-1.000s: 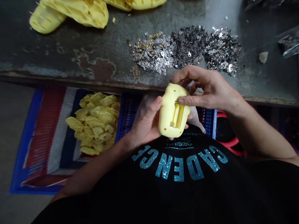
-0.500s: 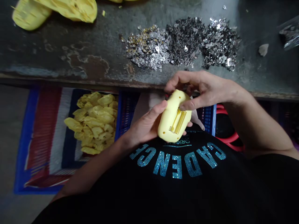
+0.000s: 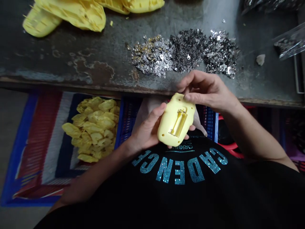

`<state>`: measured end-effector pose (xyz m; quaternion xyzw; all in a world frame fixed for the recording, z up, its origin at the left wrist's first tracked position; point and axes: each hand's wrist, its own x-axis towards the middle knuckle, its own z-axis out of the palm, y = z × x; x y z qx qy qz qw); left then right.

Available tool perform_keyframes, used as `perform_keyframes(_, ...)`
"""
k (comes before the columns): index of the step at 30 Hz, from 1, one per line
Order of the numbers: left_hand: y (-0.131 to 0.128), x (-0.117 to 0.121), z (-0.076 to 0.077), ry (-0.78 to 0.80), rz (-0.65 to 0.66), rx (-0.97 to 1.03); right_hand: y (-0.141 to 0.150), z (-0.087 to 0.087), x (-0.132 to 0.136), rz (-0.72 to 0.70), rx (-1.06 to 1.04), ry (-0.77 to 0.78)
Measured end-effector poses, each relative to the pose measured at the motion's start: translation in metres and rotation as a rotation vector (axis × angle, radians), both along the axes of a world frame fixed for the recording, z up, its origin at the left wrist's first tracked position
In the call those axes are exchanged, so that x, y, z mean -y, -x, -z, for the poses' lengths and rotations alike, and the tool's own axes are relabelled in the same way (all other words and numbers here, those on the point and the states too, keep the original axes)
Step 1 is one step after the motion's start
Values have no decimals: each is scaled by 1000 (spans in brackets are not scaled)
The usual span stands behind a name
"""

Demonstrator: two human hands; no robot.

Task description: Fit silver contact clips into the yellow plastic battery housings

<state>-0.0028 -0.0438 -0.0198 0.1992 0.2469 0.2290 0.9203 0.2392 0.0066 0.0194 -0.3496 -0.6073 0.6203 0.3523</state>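
Note:
My left hand (image 3: pixel 149 127) is closed around a yellow plastic shell (image 3: pixel 164 125), thumb along its left edge and fingertips showing past the right. The shell's face, with a rectangular battery slot (image 3: pixel 178 122) and small screw holes, is turned up toward me. Over the shell's top right edge, my right hand (image 3: pixel 205 89) is closed, with thumb and curled fingers drawn together. Anything small between those fingertips is too hard to make out. Beyond that hand, on the bench, lie heaps of small metal contact pieces: a silver one (image 3: pixel 152 57), a dark one (image 3: pixel 188 47) and another shiny one (image 3: pixel 221 54).
The worn metal bench (image 3: pixel 92 71) runs across the top. Larger yellow mouldings (image 3: pixel 81 14) lie at its far left. A clear bag (image 3: pixel 290 41) of metal parts and a whitish lump (image 3: pixel 260 59) are at right. Below left, a blue crate (image 3: pixel 9 178) holds several yellow pieces (image 3: pixel 95 127).
My right thumb has come off the top of the battery slot and moved up to the shell's upper edge. My left hand keeps the shell, now turned slightly. The view has shifted a little.

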Motion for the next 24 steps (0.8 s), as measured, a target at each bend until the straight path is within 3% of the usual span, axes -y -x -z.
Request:
perform_keyframes(3, 1, -3, 0, -7, 11, -44, -2, 0, 15, 209, 108, -225)
perform_keyframes(6, -1, -3, -3, -32, -23, -67, -2, -4, 28, 236, 230, -429)
perform_keyframes(9, -6, -1, -8, -75, -47, -78, -3, -6, 30, 180, 308, -463)
perform_keyframes(12, -9, 3, -10, -145, -158, -129, -4, -6, 22, 71, 360, -419)
perform_keyframes(16, -5, 8, -3, -257, -284, -282, 0, -6, 16, 23, 418, -490)
perform_keyframes(20, 7, 12, 8, -421, -281, -309, 6, 0, 23, 114, 488, -626)
perform_keyframes(24, 13, 10, 3, -460, -184, -326, 8, 14, 34, 289, 482, -711)
